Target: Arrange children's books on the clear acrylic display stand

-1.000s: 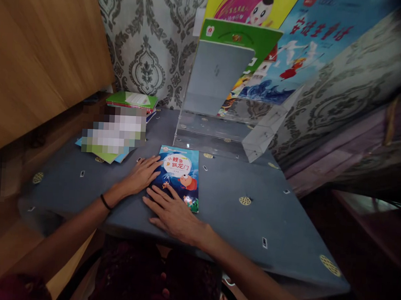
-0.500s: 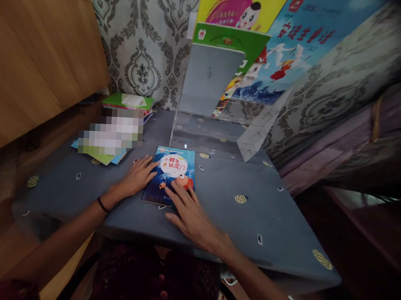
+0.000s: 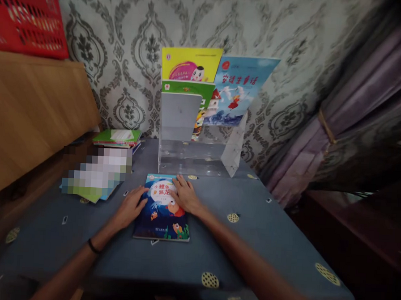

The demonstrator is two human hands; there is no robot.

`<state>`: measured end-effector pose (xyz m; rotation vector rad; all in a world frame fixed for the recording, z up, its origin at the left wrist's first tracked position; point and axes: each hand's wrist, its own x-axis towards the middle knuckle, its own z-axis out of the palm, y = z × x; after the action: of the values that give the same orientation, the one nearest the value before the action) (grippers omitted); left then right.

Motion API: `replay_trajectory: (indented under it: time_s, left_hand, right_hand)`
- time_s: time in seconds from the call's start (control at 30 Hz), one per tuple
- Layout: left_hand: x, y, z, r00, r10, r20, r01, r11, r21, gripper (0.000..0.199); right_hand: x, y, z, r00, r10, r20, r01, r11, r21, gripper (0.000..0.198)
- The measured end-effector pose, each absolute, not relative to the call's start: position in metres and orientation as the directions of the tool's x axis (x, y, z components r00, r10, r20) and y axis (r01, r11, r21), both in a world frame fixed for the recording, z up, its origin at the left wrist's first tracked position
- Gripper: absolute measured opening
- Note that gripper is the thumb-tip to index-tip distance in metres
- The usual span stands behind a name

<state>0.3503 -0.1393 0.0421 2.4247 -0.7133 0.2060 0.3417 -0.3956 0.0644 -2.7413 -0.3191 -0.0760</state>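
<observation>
A blue picture book [image 3: 161, 217] with fish on its cover lies flat on the table, cover up. My left hand [image 3: 132, 207] rests at its left edge, fingers stretched along the side and thumb apart; it touches the edge without gripping. Across the upper right of the cover lies my right hand [image 3: 186, 196], open, its fingers flat and hiding part of the title. Behind the book stands a clear acrylic book rack [image 3: 194, 167]. It holds a yellow book [image 3: 192, 55], a green book [image 3: 186, 87], a grey-covered one [image 3: 180, 115] and a blue storybook [image 3: 238, 98].
The table [image 3: 265, 247] has a grey patterned cloth. At its back left lies a stack of books [image 3: 115, 139], with blurred-out papers [image 3: 100, 174] nearer me. A wooden cabinet [image 3: 34, 123] borders the left, a red basket [image 3: 29, 20] on top. A curtain [image 3: 322, 138] hangs right.
The view has tilted up, bringing the red basket and whole rack into sight. My right hand has slid from the book's lower part to its upper right. The left hand stays at the left edge.
</observation>
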Motion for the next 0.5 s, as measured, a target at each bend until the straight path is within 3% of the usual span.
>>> replay_trajectory:
  time_s: [0.23, 0.37, 0.5]
  left_hand:
    - [0.363, -0.158, 0.047, 0.926, -0.295, 0.236, -0.362, -0.513, 0.778, 0.047]
    - [0.383, -0.167, 0.042, 0.966, -0.193, 0.171, -0.218, -0.255, 0.942, 0.055]
    - [0.389, -0.172, 0.041, 0.993, -0.095, -0.077, 0.081, 0.049, 0.995, 0.044]
  right_hand:
    - [0.345, -0.387, 0.059, 0.976, 0.045, 0.211, 0.105, -0.952, -0.286, 0.047]
    - [0.345, -0.391, 0.055, 0.967, -0.001, 0.256, 0.076, -0.954, -0.290, 0.047]
    - [0.342, -0.395, 0.058, 0.959, -0.004, 0.282, 0.098, -0.933, -0.347, 0.045]
